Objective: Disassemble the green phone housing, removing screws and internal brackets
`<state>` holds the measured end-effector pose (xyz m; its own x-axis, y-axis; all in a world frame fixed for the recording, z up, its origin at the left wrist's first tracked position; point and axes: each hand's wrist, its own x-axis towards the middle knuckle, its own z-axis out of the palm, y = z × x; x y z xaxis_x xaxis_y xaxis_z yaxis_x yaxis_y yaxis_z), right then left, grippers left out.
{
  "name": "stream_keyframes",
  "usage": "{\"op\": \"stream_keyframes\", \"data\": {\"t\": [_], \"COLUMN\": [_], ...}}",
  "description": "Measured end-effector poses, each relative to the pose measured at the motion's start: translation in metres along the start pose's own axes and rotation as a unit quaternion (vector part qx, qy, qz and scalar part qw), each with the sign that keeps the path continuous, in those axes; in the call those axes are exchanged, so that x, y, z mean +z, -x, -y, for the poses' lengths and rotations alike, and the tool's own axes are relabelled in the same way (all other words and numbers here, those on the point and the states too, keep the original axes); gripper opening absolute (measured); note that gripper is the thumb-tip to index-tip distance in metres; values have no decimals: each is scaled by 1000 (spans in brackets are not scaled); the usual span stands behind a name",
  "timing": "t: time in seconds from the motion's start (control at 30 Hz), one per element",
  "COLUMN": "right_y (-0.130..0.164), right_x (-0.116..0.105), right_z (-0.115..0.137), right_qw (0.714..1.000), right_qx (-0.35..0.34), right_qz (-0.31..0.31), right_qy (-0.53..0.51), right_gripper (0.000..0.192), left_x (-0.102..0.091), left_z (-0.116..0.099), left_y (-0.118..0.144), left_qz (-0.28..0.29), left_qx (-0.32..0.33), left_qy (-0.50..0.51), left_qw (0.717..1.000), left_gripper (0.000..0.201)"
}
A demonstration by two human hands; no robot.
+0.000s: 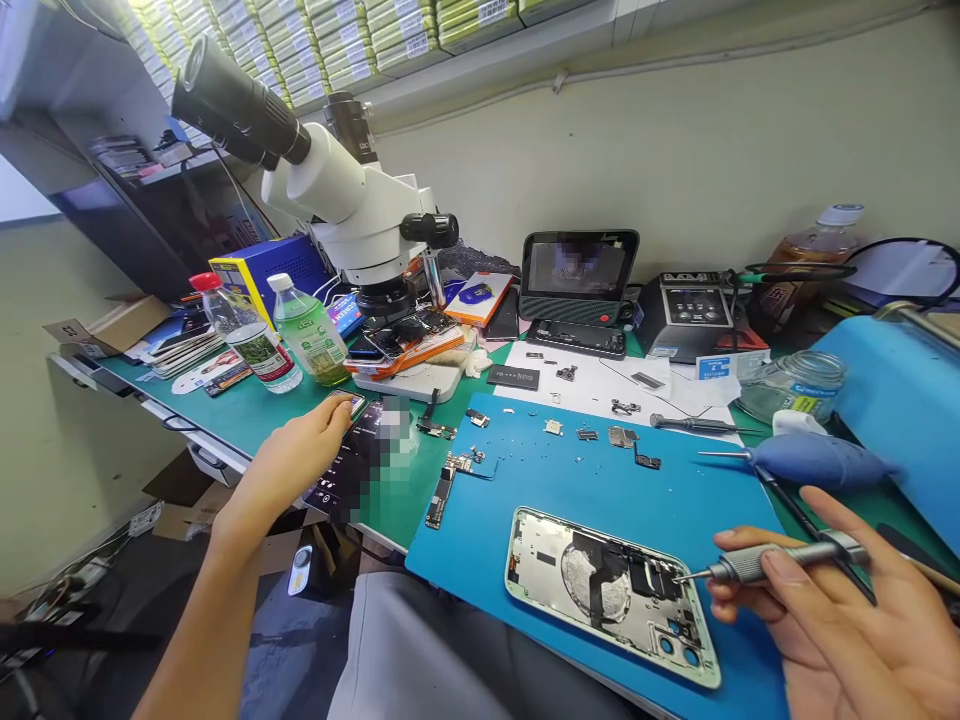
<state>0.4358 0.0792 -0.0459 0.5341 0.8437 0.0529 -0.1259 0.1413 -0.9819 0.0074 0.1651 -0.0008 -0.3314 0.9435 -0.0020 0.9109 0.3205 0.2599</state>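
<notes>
Screwdriver point(780, 560) pinched in right hand point(840, 610) fingers, tip at opened phone housing point(607, 590); left hand point(300, 455) loosely open on a phone point(360, 455).

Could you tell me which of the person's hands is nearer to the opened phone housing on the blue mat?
The right. The right hand holds a screwdriver whose tip touches the opened phone housing; the left hand rests across the bench on a lit phone.

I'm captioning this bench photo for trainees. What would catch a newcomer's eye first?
The big white microscope looming at the back left, over a pile of phones. Next, the opened phone shell on the blue mat at the front, with the right hand holding a screwdriver to it. At left, the left hand touches a lit phone.
</notes>
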Motion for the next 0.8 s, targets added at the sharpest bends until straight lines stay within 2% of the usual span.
{"op": "stream_keyframes", "data": {"t": [0.2,0.3,0.47,0.63,0.8], "right_y": [3,5,8,10,11], "right_x": [4,6,6,5,6], "right_z": [7,9,11,12,15], "right_qw": [1000,999,999,999,999], "right_qx": [26,35,51,38,44], "right_qz": [-6,-10,2,12,11], "right_qy": [-6,-4,1,8,-3], "right_gripper": [82,82,85,81,84], "left_x": [-1,6,20,28,30], "left_z": [-20,-35,-53,-59,-57], "left_y": [8,15,26,31,34], "left_qz": [17,11,-15,-26,-31], "left_qx": [5,19,28,38,42], "left_qy": [-74,-126,-194,-228,-216], "left_qw": [997,992,980,973,975], "left_gripper": [72,81,78,77,78]}}
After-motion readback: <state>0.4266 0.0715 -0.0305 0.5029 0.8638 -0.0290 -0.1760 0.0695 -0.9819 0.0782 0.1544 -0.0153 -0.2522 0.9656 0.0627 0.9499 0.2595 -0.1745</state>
